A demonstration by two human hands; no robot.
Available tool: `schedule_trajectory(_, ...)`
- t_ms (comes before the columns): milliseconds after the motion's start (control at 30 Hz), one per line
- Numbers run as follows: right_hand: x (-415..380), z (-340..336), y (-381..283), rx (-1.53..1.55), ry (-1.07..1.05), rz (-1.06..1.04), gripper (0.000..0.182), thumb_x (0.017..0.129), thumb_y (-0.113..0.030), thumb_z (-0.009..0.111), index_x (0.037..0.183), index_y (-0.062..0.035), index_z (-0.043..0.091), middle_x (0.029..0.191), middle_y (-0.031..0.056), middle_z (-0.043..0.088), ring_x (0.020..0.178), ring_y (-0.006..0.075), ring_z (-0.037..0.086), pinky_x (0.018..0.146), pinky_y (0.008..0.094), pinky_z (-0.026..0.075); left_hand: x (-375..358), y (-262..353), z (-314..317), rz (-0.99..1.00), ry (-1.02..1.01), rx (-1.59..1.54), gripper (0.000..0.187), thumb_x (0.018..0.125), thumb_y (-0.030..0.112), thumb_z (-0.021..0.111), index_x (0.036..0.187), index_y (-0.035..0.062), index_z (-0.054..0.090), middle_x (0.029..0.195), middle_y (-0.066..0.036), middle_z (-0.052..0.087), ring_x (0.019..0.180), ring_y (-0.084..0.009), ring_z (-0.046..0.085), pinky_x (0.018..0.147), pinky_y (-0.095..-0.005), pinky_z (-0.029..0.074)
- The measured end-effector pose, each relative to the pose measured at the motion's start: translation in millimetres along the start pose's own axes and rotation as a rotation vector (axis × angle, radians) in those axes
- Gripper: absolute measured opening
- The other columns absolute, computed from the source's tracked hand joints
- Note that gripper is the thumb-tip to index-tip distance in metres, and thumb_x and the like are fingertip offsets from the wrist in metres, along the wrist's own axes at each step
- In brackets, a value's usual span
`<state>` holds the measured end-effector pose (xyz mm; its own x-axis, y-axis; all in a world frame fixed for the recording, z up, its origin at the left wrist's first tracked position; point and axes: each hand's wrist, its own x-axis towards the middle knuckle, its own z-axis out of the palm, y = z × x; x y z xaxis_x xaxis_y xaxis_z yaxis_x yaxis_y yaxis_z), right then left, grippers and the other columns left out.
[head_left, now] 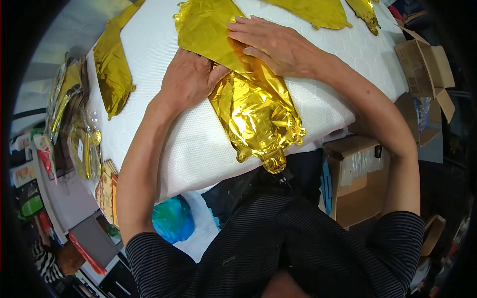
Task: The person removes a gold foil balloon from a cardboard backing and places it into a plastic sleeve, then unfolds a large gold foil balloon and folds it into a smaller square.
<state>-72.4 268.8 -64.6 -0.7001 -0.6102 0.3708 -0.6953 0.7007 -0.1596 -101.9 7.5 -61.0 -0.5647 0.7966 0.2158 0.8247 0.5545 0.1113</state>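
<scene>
A gold foil balloon point(256, 111) lies over the front edge of the white padded surface point(194, 149), its lobed end hanging toward my body. Its upper part looks flat and smooth, with a fold across the middle. My left hand point(191, 77) is at the left of that fold, fingertips under the foil's edge and thumb stretched across it. My right hand point(273, 44) rests on the foil from the right, fingers extended and lying flat.
More gold foil pieces lie at the left point(112, 69) and top right point(318, 12) of the surface. Open cardboard boxes point(360, 193) stand below right and far right. Plastic-wrapped packets point(82, 144) hang at the left. A blue bag point(173, 218) sits beneath the front edge.
</scene>
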Motion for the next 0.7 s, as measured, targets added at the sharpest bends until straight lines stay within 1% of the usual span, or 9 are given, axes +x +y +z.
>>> schedule_trajectory(133,5,2,2,0.047,0.036,0.03,0.043,0.106,-0.022,0.056,0.144,-0.0028,0.055,0.153,0.0147,0.053,0.147,0.0324,0.044,0.125,0.0437,0.033,2,3,-2,-0.028,-0.007,-0.019,0.059,0.106,0.049,0.049,0.148,0.0076,0.051,0.152,-0.016,0.051,0.145,-0.035,0.041,0.124,-0.046,0.029)
schedule_trajectory(200,8,4,0,0.02,0.063,-0.036,0.051,0.106,-0.037,0.055,0.143,-0.0019,0.056,0.147,0.0183,0.057,0.145,0.0336,0.046,0.124,0.0442,0.034,1,4,-3,-0.04,-0.003,-0.035,0.06,0.106,0.049,0.049,0.148,0.007,0.051,0.152,-0.016,0.051,0.145,-0.0352,0.041,0.124,-0.0462,0.029)
schedule_trajectory(300,7,12,-4,0.006,0.068,-0.023,0.052,0.106,-0.038,0.055,0.142,-0.0015,0.056,0.148,0.0185,0.056,0.145,0.0346,0.045,0.124,0.0444,0.035,1,4,-5,-0.029,-0.058,0.009,0.065,0.106,0.051,0.048,0.149,0.0022,0.048,0.152,-0.019,0.05,0.145,-0.0374,0.04,0.123,-0.0467,0.029)
schedule_trajectory(367,5,13,-3,0.014,0.06,-0.022,0.052,0.106,-0.038,0.055,0.142,-0.0009,0.055,0.149,0.0187,0.055,0.145,0.0347,0.045,0.124,0.0443,0.035,2,5,-4,-0.039,0.009,0.035,0.07,0.106,0.053,0.048,0.148,-0.0024,0.047,0.151,-0.023,0.05,0.144,-0.04,0.04,0.123,-0.0471,0.029)
schedule_trajectory(533,2,18,-3,-0.043,0.063,-0.027,0.053,0.105,-0.038,0.056,0.142,0.0002,0.054,0.152,0.0185,0.052,0.146,0.0341,0.044,0.124,0.0442,0.035,3,4,-2,-0.043,-0.015,0.028,0.074,0.105,0.054,0.05,0.148,-0.0055,0.046,0.15,-0.025,0.049,0.144,-0.0434,0.039,0.122,-0.0477,0.031)
schedule_trajectory(567,1,16,-4,-0.035,0.025,-0.003,0.052,0.104,-0.034,0.058,0.144,0.0,0.054,0.155,0.0171,0.049,0.148,0.034,0.042,0.124,0.0433,0.035,4,1,-2,-0.063,-0.048,0.002,0.075,0.104,0.055,0.05,0.148,-0.0054,0.046,0.151,-0.025,0.049,0.144,-0.0442,0.039,0.122,-0.0479,0.031)
schedule_trajectory(600,2,15,-4,-0.029,-0.008,0.011,0.052,0.103,-0.029,0.06,0.146,-0.0002,0.053,0.159,0.0156,0.046,0.15,0.0338,0.039,0.124,0.0424,0.035,2,-1,0,-0.071,-0.036,0.023,0.075,0.104,0.055,0.05,0.148,-0.0054,0.046,0.151,-0.025,0.049,0.144,-0.0442,0.039,0.122,-0.0479,0.031)
schedule_trajectory(667,5,14,-4,-0.018,-0.001,-0.006,0.052,0.103,-0.028,0.06,0.147,0.0001,0.052,0.16,0.0156,0.044,0.15,0.0339,0.039,0.124,0.0424,0.034,2,-2,3,-0.009,0.089,0.012,0.076,0.104,0.054,0.051,0.148,-0.0074,0.045,0.151,-0.025,0.048,0.143,-0.0465,0.039,0.121,-0.0481,0.032)
schedule_trajectory(700,5,12,-5,0.0,-0.017,0.008,0.053,0.103,-0.026,0.061,0.147,0.0004,0.051,0.161,0.0157,0.043,0.151,0.034,0.038,0.125,0.0424,0.033,2,0,-3,0.016,0.145,-0.081,0.068,0.103,0.048,0.057,0.146,-0.0041,0.047,0.15,-0.027,0.048,0.138,-0.0464,0.044,0.116,-0.0478,0.039)
